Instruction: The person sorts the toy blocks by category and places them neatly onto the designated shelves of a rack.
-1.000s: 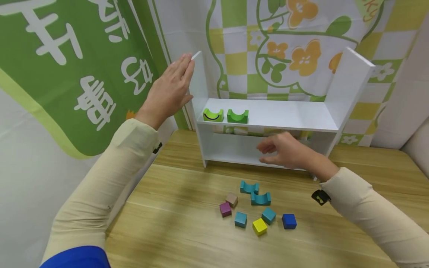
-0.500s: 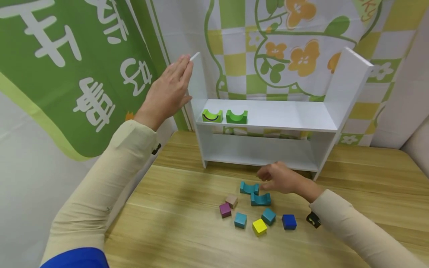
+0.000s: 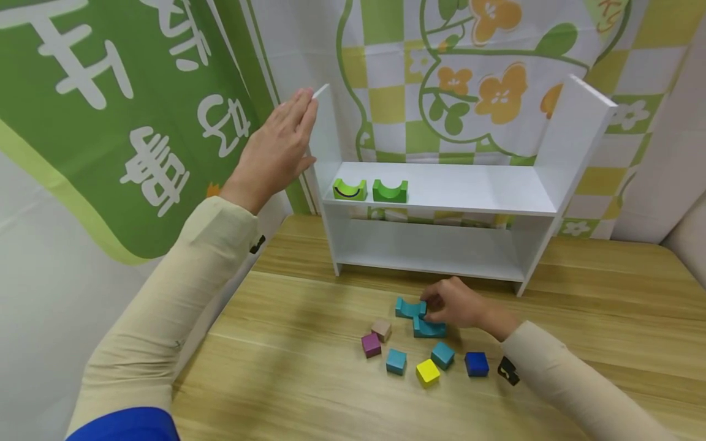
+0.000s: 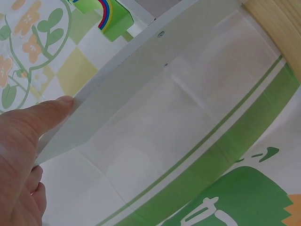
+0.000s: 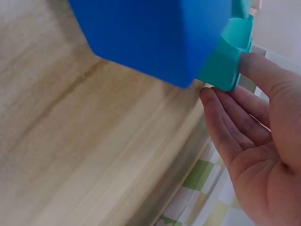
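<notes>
My left hand [image 3: 278, 150] lies with straight fingers against the left side panel [image 3: 326, 122] of a white shelf. Its thumb [image 4: 56, 110] touches the panel edge in the left wrist view. My right hand [image 3: 455, 303] pinches the right end of a teal arch block [image 3: 408, 308], with thumb and fingers on either side. A second teal arch block [image 3: 429, 329] touches it, partly under the thumb. On the middle board stand a light green arch block [image 3: 350, 191] with a curved stripe and a green arch block [image 3: 390, 192].
Loose cubes lie in front: natural wood [image 3: 381, 329], purple [image 3: 371, 345], two teal [image 3: 396, 362], yellow [image 3: 427, 373] and dark blue [image 3: 477, 364]. The blue cube looms large in the right wrist view. The shelf's right side panel [image 3: 576, 128] rises behind the right arm.
My right hand has come down from in front of the shelf's lower board to the teal arch blocks and closed its fingers at one. The left hand keeps its place.
</notes>
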Demonstrator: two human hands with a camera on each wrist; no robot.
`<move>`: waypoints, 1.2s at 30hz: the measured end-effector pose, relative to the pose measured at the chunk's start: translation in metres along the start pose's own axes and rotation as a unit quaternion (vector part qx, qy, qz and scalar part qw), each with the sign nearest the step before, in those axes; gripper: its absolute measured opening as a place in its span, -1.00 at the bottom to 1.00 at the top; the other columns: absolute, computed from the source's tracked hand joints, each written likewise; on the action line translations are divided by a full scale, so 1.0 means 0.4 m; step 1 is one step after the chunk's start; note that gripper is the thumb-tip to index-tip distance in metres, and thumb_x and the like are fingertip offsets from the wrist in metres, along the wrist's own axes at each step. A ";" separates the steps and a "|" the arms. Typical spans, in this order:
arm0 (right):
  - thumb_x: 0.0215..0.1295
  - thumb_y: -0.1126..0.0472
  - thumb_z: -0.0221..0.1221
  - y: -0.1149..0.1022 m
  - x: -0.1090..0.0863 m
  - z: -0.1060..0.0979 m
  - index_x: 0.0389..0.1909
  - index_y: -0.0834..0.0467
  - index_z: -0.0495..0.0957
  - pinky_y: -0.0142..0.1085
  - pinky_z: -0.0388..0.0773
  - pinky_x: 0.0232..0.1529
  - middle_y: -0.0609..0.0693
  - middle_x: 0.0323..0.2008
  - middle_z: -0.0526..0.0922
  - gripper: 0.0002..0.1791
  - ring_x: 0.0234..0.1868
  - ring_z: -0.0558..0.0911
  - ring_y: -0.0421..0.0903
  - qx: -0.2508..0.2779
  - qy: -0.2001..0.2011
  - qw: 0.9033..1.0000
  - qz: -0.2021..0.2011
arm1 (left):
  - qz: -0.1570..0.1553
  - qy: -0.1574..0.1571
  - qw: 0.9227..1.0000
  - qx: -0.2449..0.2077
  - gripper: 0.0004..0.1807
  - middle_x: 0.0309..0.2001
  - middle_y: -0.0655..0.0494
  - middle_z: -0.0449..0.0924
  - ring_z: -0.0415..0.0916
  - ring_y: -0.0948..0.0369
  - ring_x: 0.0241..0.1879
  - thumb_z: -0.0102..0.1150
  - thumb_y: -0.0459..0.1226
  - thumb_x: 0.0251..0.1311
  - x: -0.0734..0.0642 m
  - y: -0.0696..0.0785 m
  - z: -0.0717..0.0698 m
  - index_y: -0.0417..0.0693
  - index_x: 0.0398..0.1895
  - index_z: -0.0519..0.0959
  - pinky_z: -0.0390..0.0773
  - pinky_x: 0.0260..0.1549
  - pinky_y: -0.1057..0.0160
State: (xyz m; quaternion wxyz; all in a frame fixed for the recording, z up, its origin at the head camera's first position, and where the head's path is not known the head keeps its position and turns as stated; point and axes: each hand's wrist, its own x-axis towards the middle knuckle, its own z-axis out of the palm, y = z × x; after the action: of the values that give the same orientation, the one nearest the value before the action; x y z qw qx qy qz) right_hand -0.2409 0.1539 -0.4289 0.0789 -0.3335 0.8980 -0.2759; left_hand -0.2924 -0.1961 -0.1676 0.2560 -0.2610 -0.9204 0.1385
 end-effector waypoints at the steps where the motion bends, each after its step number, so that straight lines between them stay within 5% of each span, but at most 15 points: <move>1: 0.25 0.27 0.47 -0.001 0.001 0.001 0.01 0.31 0.73 -0.26 0.84 -0.11 0.13 -0.10 0.83 -0.66 -0.11 0.82 -0.03 -0.001 0.001 1.000 0.001 | 0.000 0.001 1.000 0.001 0.00 0.71 -0.33 -0.14 -0.14 -0.15 0.72 0.32 -0.19 0.45 0.000 0.000 0.000 -0.45 0.66 -0.08 -0.05 0.73 -0.03; 19: 0.27 0.24 0.47 -0.002 -0.011 -0.012 0.06 0.31 0.74 -0.29 0.84 -0.14 0.12 -0.10 0.85 -0.62 -0.14 0.84 -0.06 0.023 0.029 0.999 0.020 | 0.002 0.001 1.000 0.002 0.00 0.70 -0.34 -0.13 -0.13 -0.15 0.72 0.33 -0.19 0.44 0.000 0.002 -0.001 -0.45 0.66 -0.08 -0.06 0.73 -0.03; 36: 0.30 0.20 0.46 -0.079 -0.021 -0.159 0.07 0.30 0.75 -0.30 0.84 -0.11 0.15 -0.05 0.85 -0.62 -0.12 0.86 -0.06 0.019 0.043 0.999 -0.012 | 0.003 0.003 1.000 0.006 0.00 0.70 -0.34 -0.12 -0.13 -0.15 0.72 0.33 -0.18 0.44 0.000 0.001 0.000 -0.45 0.66 -0.07 -0.05 0.73 -0.02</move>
State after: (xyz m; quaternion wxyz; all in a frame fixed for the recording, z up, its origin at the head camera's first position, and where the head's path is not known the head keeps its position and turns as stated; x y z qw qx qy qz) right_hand -0.2376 0.1678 -0.3588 0.0436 -0.3302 0.8911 -0.3083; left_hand -0.2924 -0.1957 -0.1677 0.2604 -0.2627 -0.9178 0.1442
